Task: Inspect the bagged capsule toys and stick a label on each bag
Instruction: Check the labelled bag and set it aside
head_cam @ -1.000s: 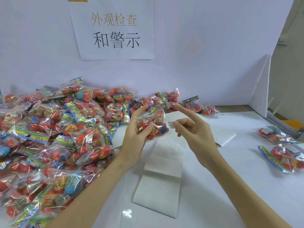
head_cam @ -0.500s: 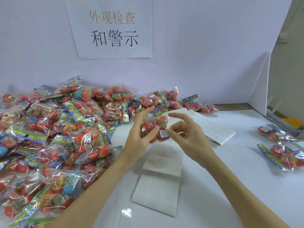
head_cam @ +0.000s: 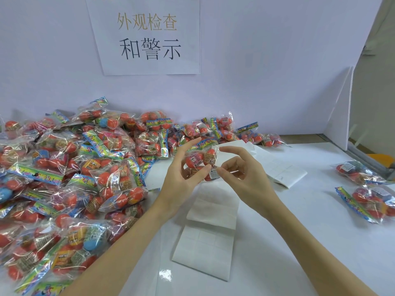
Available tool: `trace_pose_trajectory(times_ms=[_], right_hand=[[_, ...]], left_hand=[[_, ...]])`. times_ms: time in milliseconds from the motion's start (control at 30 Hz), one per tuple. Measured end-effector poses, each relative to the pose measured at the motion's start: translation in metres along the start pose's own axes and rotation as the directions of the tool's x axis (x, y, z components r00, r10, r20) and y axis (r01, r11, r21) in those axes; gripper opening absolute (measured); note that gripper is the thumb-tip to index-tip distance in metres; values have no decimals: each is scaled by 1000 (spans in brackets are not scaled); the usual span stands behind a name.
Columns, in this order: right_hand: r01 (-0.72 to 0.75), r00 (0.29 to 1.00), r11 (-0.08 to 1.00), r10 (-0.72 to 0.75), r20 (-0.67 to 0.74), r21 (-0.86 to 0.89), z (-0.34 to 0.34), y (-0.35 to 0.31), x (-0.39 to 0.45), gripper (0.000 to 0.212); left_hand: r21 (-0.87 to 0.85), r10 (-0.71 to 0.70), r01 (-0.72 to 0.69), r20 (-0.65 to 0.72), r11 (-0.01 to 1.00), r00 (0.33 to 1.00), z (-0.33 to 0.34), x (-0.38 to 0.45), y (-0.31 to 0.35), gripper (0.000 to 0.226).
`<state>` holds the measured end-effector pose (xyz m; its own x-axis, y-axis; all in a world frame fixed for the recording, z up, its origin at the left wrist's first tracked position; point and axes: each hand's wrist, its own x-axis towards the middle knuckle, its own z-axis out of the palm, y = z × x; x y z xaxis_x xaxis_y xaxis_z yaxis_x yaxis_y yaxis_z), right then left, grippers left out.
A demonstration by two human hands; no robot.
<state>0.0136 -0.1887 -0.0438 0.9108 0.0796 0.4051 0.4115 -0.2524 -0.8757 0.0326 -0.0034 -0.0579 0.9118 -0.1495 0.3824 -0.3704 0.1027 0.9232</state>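
one clear bag [head_cam: 201,161] of red capsules in left hand [head_cam: 181,178] grip, right hand [head_cam: 241,176] pinching its label [head_cam: 213,173]

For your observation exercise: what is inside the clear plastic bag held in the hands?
The clear plastic bag holds red-orange capsule toys with 6+ marks; their contents are hidden.

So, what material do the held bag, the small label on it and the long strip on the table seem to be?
Held bag: thin clear plastic film, glossy; it crinkles, glints, and the red capsules show through.
Small label: probably matte white paper sticker with black print; too small to be sure.
Long strip: looks like white paper sheets, matte, with fold creases; likely label backing.
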Motion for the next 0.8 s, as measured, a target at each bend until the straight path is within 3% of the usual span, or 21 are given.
trace_pose_trajectory(times_ms=[300, 467, 533, 633, 700, 800], right_hand=[[2, 1000, 1000, -2, -21, -19, 0, 0, -1, 41], [17, 995, 977, -37, -93, -212, 2, 2, -3, 43], [-121, 990, 983, 109, -92, -138, -3, 2, -1, 36], [-330, 944, 930, 328, 40, 164, -6, -1, 1, 20], [-351, 936, 910, 337, 100, 221, -2, -3, 0, 25], [-298, 954, 941, 287, 84, 159, 4, -2, -1, 30]], left_hand=[[22, 11, -12, 29, 1000, 1000, -2, 1, -2, 76], [-8, 8, -8, 17, 1000, 1000, -2, 2, -5, 77], [-28, 12, -12, 5, 1000, 1000, -3, 2, -6, 80], [-60, 23, -21, 27, 998, 999, -4, 2, -7, 90], [-73, 24, -21, 44, 997, 999, -3, 2, -7, 96], [-122, 18, -13, 39, 992, 999, 0, 0, -7, 99]])
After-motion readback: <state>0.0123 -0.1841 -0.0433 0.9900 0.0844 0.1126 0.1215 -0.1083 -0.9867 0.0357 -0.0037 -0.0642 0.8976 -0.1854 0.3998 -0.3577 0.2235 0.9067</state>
